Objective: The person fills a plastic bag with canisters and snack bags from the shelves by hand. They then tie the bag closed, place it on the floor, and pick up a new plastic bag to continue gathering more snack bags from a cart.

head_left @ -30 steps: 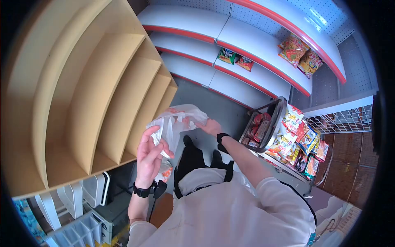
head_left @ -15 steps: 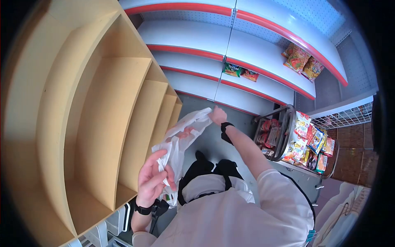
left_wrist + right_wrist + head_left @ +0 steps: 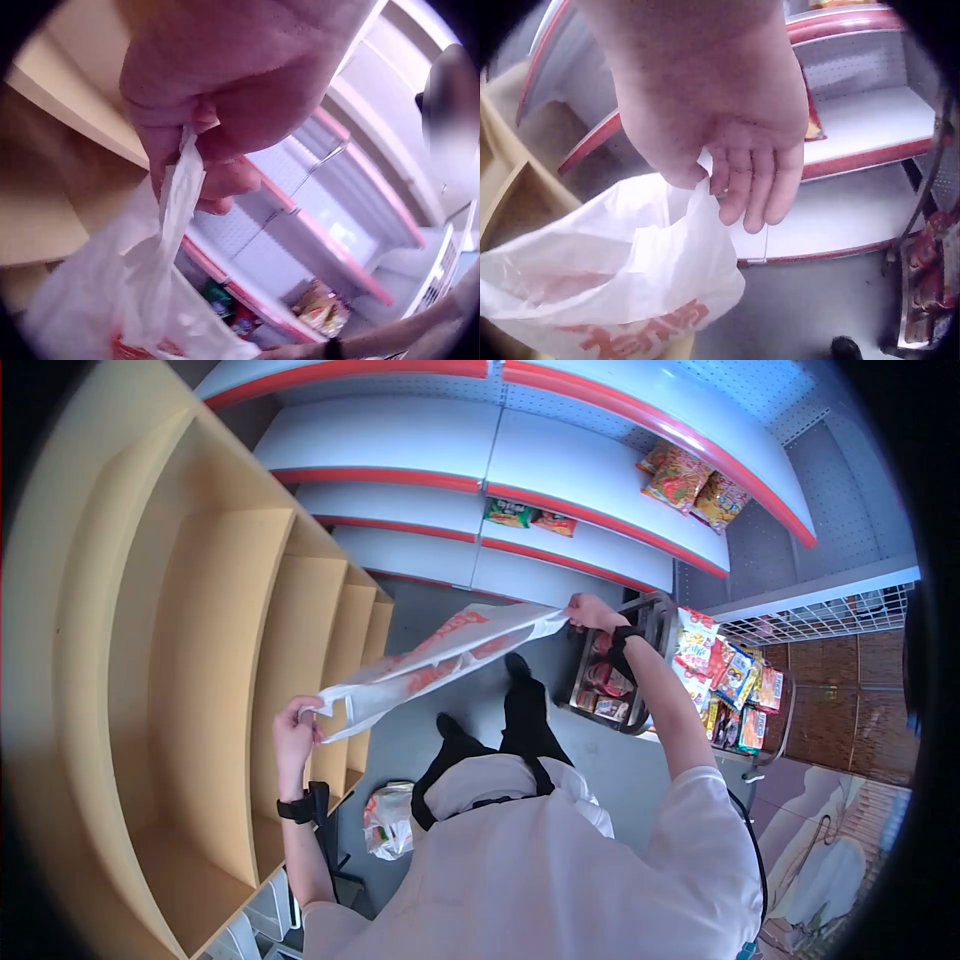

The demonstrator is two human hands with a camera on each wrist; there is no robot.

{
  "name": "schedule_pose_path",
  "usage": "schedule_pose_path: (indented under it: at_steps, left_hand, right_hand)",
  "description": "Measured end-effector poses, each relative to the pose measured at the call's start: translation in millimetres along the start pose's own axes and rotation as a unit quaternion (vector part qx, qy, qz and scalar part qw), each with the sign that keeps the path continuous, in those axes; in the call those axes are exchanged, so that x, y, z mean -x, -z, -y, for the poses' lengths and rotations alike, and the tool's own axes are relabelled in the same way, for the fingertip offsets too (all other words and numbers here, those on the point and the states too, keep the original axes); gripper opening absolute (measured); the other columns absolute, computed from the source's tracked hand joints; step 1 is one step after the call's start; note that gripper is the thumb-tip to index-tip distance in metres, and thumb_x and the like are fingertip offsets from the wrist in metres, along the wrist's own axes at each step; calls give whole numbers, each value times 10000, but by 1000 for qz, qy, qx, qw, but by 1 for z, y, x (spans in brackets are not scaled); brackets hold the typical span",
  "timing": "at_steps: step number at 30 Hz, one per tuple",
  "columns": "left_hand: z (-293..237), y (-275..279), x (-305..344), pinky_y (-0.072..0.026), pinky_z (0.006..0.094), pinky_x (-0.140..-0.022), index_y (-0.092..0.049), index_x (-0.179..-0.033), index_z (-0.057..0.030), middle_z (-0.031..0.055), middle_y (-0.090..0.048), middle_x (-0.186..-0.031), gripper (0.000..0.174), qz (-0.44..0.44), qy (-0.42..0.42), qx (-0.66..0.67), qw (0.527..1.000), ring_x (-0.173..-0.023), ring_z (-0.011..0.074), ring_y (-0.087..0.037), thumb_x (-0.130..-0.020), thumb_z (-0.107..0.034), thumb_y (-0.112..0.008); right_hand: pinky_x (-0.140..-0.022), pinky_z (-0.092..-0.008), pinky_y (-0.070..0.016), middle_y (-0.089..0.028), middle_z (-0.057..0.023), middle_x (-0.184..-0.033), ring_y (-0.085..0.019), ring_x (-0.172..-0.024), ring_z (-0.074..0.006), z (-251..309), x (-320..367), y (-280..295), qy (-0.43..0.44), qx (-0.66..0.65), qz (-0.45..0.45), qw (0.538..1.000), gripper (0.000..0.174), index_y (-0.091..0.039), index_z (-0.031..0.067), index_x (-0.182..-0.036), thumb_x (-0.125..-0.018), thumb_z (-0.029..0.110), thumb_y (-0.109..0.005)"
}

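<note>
A white plastic bag with red print is stretched between both hands in the head view. My left hand pinches one handle end, beside the wooden shelf unit; the left wrist view shows the twisted handle between thumb and fingers. At the other end my right hand pinches the bag's rim, out near the shopping basket. The right wrist view shows thumb and forefinger on the plastic, the other fingers hanging fairly straight. There the mouth of the bag gapes partly.
An empty-looking wooden shelf unit stands at left. White shelves with red edges hold several snack packets. A basket with red packs and a heap of snack bags stand at right. Another filled plastic bag lies on the floor.
The hands have moved apart, left hand to the left and right hand to the right. The bag, bunched before, is now pulled out long between them.
</note>
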State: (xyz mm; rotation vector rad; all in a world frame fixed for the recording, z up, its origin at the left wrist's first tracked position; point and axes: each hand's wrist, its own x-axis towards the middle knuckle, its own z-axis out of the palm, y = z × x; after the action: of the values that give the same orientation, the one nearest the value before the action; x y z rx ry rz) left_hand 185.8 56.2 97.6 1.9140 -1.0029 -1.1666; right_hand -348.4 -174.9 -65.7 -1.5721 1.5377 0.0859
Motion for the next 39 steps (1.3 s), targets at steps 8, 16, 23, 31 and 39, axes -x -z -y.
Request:
schedule_pose_path:
  at_steps: [8, 16, 23, 31, 39]
  left_hand:
    - [-98, -140, -26, -498, 250, -480, -573, -970, -17, 72, -628, -818, 201, 177, -40, 137, 974, -595, 155, -642, -972, -55, -376]
    - [-239, -254, -11, -495, 238, -440, -500, -1223, -21, 119, -450, -1350, 324, 269, -66, 154, 948, -622, 145, -631, -922, 48, -403]
    - [-261, -247, -4, -499, 238, -423, -473, -1265, -18, 117, -401, -1402, 385, 200, -29, 130, 971, -633, 147, -628, -897, 80, -414]
    - [-187, -237, -39, -512, 239, -451, -484, -1255, -20, 114, -538, -1189, 394, 79, 6, 125, 989, -625, 143, -620, -877, 72, -422]
    - [-164, -251, -84, -450, 231, -468, -550, -1135, -41, 66, -534, -1012, 252, 113, 6, 154, 982, -585, 103, -573, -903, 4, -464]
  right_hand:
    - [-747, -422, -500, -656, -180, -824, -633, -834, -340, -66, 13, 99, 106, 210, -103, 967, 282, -647, 31, -863, -790, 303, -640]
    - [-796, -393, -482, -651, -133, -920, -615, -898, -308, -41, -15, 51, 389, 63, 181, 901, 216, -645, 70, -964, -794, 204, -649]
    - [-826, -400, -483, -628, -96, -1029, -635, -936, -267, -86, -88, -15, 417, 515, -32, 748, 422, -642, 123, -1038, -663, 280, -756]
    - [-729, -411, -501, -662, -111, -846, -642, -845, -286, -58, -104, 20, 340, 466, 156, 802, 408, -638, 134, -1037, -640, 202, -708]
    - [-702, -392, -491, -646, -123, -827, -627, -777, -267, 32, -66, 152, 317, 187, 156, 917, 330, -618, 78, -1052, -743, 187, -659]
